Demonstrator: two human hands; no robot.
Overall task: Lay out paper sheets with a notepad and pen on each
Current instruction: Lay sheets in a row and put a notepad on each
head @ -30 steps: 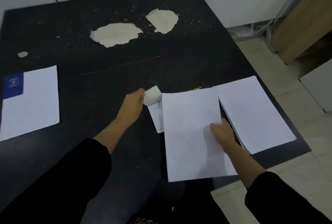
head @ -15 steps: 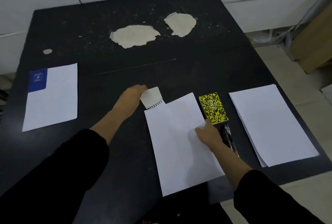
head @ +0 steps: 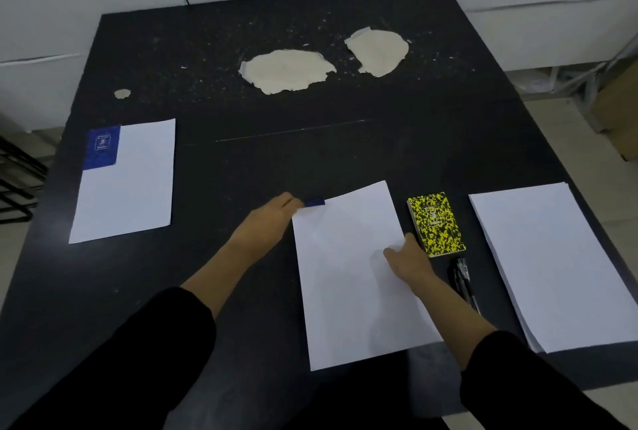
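Note:
A white paper sheet lies slightly tilted on the black table in front of me. My right hand holds its right edge, fingers on top. My left hand is at the sheet's top-left corner and pinches a blue notepad, which is almost wholly hidden under the sheet. A yellow-and-black notepad lies just right of the sheet, with black pens below it. Further right is a stack of paper. At the left lies another sheet with a blue notepad on its top-left corner.
Two pale peeled patches mark the far part of the tabletop. A cardboard box stands on the floor at the right and a black rack at the left. A white wall lies behind the table.
My right hand has slid the sheet leftward, off the stack and past the yellow notepad. The sheet now covers the notepad in my left hand, whose white page no longer shows.

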